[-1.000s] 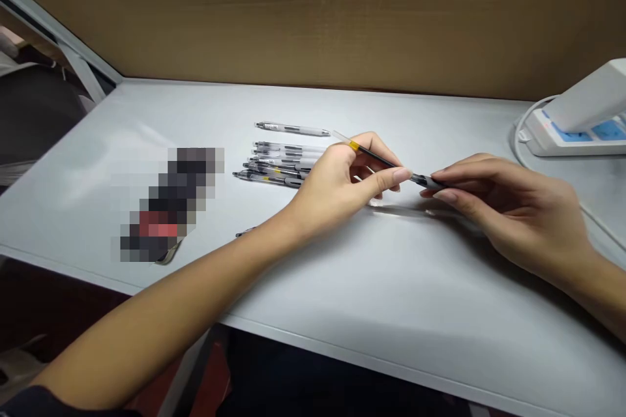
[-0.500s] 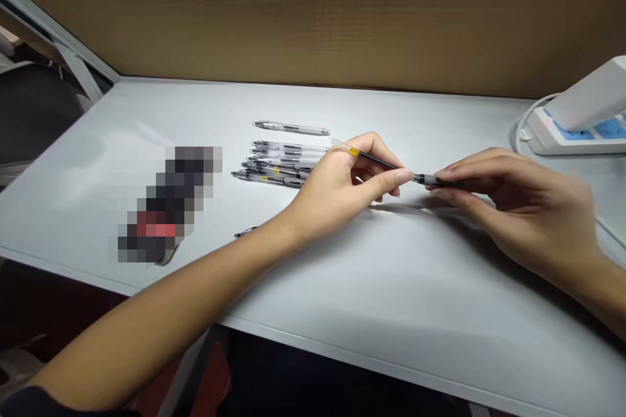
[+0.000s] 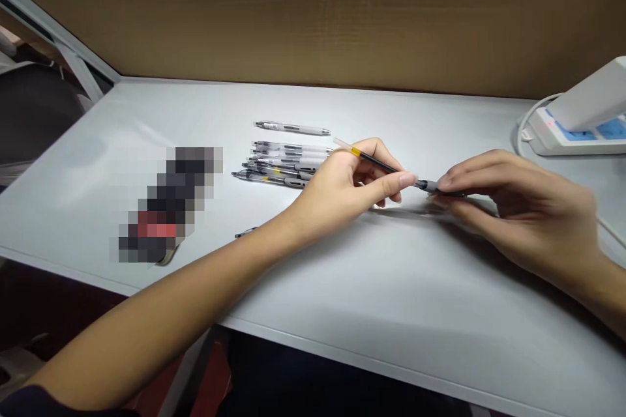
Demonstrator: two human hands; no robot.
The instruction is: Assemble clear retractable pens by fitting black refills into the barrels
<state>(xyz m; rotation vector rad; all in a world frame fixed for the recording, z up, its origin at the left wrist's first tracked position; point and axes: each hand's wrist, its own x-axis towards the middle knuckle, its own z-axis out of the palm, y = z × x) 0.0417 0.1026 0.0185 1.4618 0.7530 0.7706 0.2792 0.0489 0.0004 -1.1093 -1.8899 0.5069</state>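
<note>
Pen refill (image 3: pixel 379 165) well inside desk's front edge (image 3: pixel 391 376)

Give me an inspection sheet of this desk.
Surface: pale grey desktop, glare near the hands.
Job's things: slim black pen refill with yellow band; clear retractable pens bunched, one lying apart behind.
Clutter: pixelated object, unidentifiable; dark pen end by the left forearm.
Hands: left hand holds the refill; right hand pinches its dark tip end.
Cables: white cable at power strip.
Surroundings: cardboard wall behind desk.
</note>
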